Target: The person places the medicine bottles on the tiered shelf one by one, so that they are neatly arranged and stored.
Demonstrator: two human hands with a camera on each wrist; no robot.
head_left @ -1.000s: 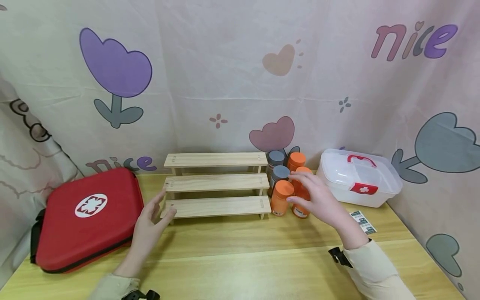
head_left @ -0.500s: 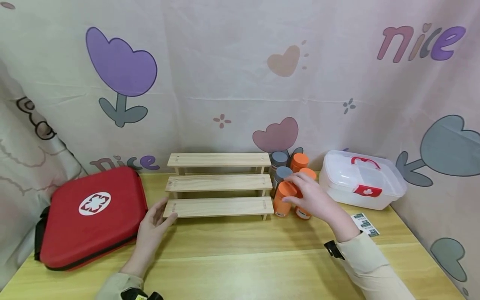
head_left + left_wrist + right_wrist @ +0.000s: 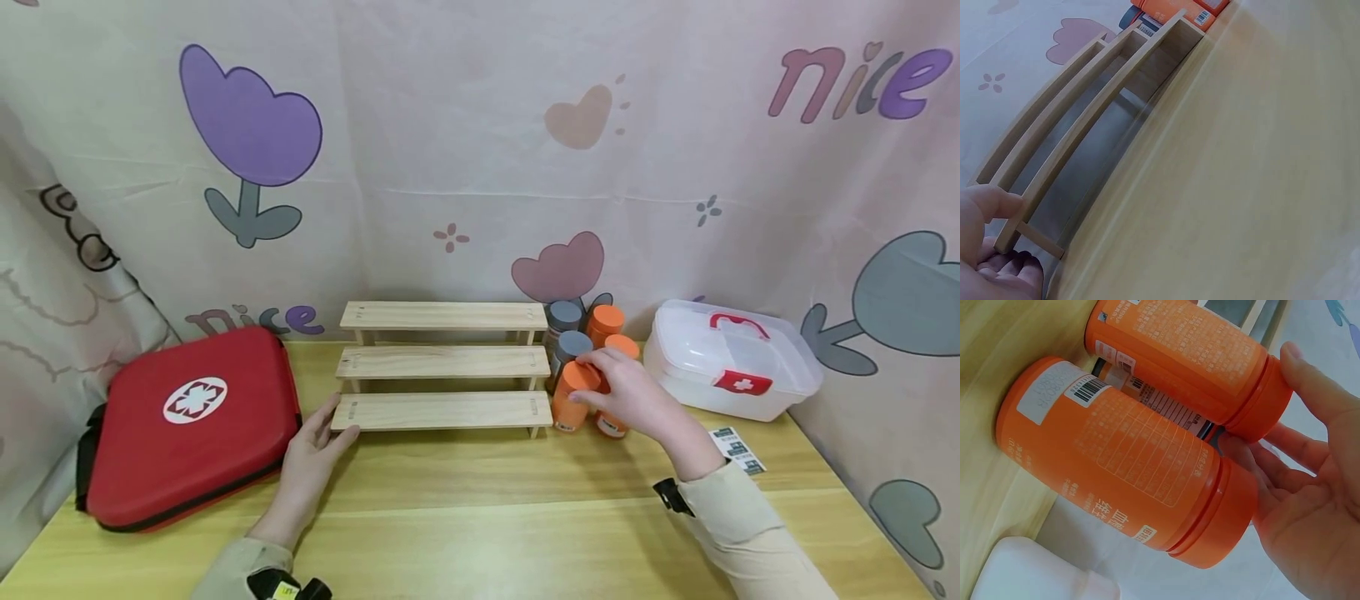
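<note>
A three-step wooden rack stands on the table. My left hand grips its lower left end; in the left wrist view the thumb lies on the lowest shelf, with fingers curled beneath. At the rack's right side, my right hand pinches the lid of the front orange bottle between thumb and fingers. That bottle stands upright, close beside another orange bottle, which nearly touches the back of the fingers. Two grey-lidded bottles and another orange-lidded bottle stand behind.
A red first-aid case lies left of my left hand. To the right sits a clear-lidded white box with a red handle. A printed sheet lies near my right wrist. A patterned curtain hangs behind.
My right hand has moved left and down from above the orange bottles onto the front one's lid. My left hand has closed in on the rack's lower left end. The view has shifted slightly.
</note>
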